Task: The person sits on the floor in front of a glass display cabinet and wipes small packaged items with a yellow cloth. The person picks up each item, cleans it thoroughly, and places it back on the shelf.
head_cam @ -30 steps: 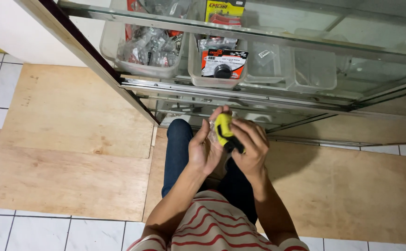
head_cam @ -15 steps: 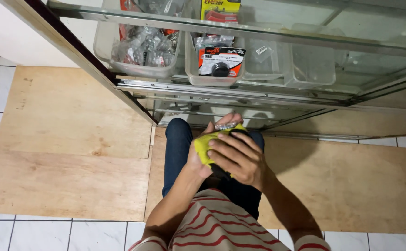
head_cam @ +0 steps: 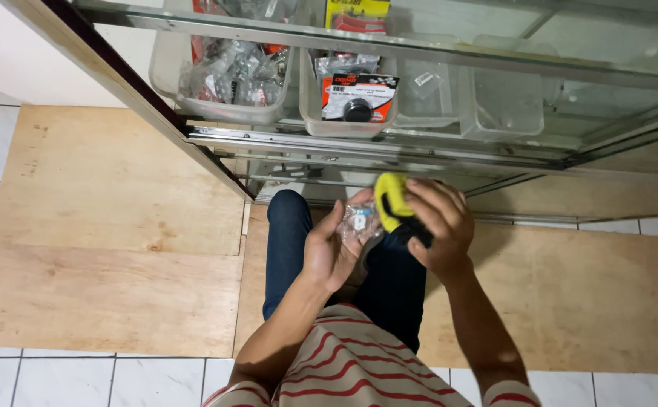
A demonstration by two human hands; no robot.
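A small clear plastic packet [head_cam: 359,224] with a pale part inside is being cradled in the left hand [head_cam: 334,252], just in front of the glass display cabinet [head_cam: 495,83] and above the lap. The palm is being kept turned up and the fingers half curled, seemingly so that the packet is being supported from below and its face is being left open to view. Beside it, nearer the cabinet's lower rail, a yellow cloth [head_cam: 391,199] is being gripped in the right hand [head_cam: 434,226]; the fingers are being wrapped closely over the cloth, with a dark part showing under the hand, though what that dark part is cannot be told. The cloth is being held just beside the packet, touching or nearly so, probably so that it is being kept clear of the packet's face.

Inside the cabinet, clear plastic bins [head_cam: 227,75] are being used to keep bagged small parts sorted, and a carded black round part [head_cam: 357,98] is being stood in the bin next along. Below the cabinet, plywood sheets [head_cam: 110,226] are being used to cover the tiled floor.
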